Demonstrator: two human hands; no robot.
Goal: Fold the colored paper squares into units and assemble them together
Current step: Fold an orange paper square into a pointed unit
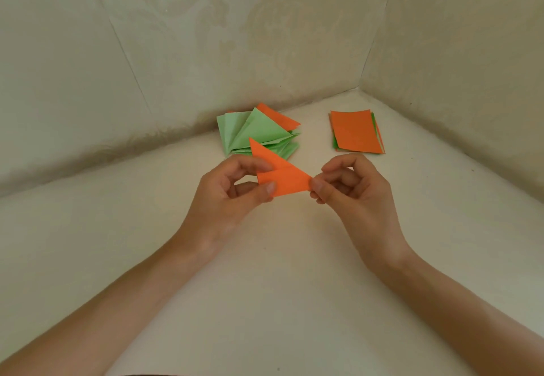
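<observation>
I hold a folded orange paper unit (pixel 282 176) in the air above the table. It has a pointed flap standing up at its left and a flat folded band below. My left hand (pixel 232 193) pinches its left end between thumb and fingers. My right hand (pixel 350 187) pinches its right tip. Behind it lies a pile of folded units (pixel 259 131), mostly light green with an orange one at the back. To the right lies a stack of flat paper squares (pixel 356 131), orange on top with green edges showing beneath.
The cream table (pixel 279 272) runs into a corner. Patterned beige walls (pixel 176 51) close it off at the back and on the right. Both piles lie near the back wall.
</observation>
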